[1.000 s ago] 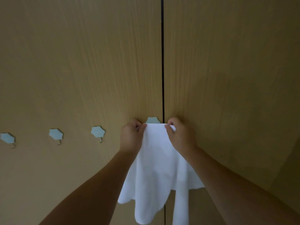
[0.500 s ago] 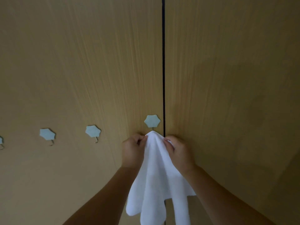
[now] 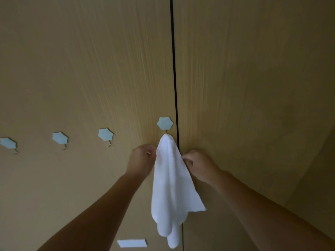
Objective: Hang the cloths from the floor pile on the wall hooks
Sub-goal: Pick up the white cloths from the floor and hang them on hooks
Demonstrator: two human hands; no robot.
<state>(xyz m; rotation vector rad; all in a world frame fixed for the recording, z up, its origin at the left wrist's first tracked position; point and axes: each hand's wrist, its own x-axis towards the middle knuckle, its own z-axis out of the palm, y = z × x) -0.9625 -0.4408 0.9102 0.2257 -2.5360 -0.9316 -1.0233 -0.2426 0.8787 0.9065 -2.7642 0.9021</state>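
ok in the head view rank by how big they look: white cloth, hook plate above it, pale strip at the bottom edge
1. white cloth, by far the largest
2. pale strip
3. hook plate

The strip and plate look fairly close, and wide-angle distortion makes their order unsure.

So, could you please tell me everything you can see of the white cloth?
The white cloth looks soft and plain. Its gathered peak hangs from the rightmost hook, beside the dark panel seam, and it drapes down the wooden wall in loose folds to uneven corners. The left hand and right hand touch its upper edges on either side.
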